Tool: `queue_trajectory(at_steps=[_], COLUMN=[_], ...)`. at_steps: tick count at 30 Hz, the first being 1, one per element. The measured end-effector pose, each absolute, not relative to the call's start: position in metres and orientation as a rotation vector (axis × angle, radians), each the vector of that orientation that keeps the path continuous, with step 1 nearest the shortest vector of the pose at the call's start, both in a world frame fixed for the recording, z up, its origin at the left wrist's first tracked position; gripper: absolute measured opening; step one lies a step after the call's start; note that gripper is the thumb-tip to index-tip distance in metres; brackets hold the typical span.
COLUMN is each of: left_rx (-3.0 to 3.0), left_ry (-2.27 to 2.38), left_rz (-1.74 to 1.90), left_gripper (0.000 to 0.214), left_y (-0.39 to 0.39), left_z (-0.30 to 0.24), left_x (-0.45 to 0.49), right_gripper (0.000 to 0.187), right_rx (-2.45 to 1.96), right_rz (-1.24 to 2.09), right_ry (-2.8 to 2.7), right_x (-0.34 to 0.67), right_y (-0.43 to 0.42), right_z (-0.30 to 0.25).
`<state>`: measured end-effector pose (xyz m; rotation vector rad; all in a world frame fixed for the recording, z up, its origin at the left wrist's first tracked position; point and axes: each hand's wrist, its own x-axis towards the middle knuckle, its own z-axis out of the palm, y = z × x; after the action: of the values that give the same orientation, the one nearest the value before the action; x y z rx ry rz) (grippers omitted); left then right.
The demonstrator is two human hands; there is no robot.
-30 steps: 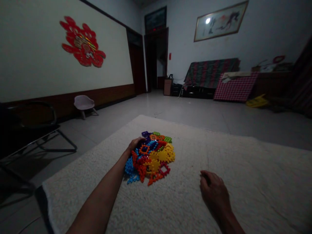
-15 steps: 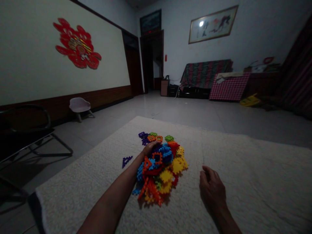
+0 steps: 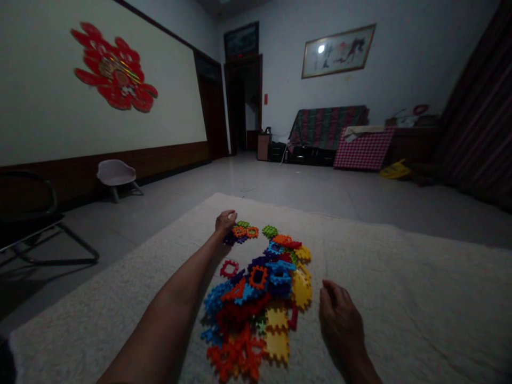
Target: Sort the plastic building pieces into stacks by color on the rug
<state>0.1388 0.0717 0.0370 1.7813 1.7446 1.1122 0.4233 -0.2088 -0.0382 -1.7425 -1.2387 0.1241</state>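
A heap of interlocking plastic building pieces (image 3: 276, 274) lies on the pale mat, in blue, red, yellow, orange and purple with toothed edges. Beyond it my left hand (image 3: 226, 220) is at a small far group with orange pieces (image 3: 240, 231), a green piece (image 3: 242, 224) and purple ones partly covered. Its fingers are curled; whatever they hold is hidden. A pink square frame piece (image 3: 229, 268) lies between my left forearm and the heap. To the right of the heap, my right hand (image 3: 342, 320) rests on the mat, fingers loosely bent, holding nothing visible.
The pale mat (image 3: 400, 288) spreads over the tiled floor (image 3: 320, 186). At left stand a metal-framed chair (image 3: 60, 261) and a small pink chair (image 3: 117, 173). A covered cabinet (image 3: 328, 128), a checked cloth (image 3: 364, 149) and a yellow object (image 3: 395, 169) are farther back.
My left hand has moved from the heap to the far small group. The pink frame piece now shows; the purple triangle is out of sight. My view has shifted; my right hand stays beside the heap.
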Motion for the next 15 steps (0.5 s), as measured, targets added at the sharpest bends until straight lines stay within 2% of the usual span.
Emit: queue_trajectory(at_steps=[7,15], left_rx=[1.703,1.886], left_ry=[2.133,2.107], left_rz=[0.816,0.584], left_gripper=[0.055,0.037], left_y=[0.098,0.089], left_z=[0.011,0.006], left_x=[0.147,0.169], right_gripper=[0.041,0.038], right_rx=[-1.747,-1.762], right_rz=[0.138,0.124], right_ry=[-1.251,-1.293], right_x=[0.422,0.423], right_y=[-0.212,-0.213], right_z=[-0.036,-0.037])
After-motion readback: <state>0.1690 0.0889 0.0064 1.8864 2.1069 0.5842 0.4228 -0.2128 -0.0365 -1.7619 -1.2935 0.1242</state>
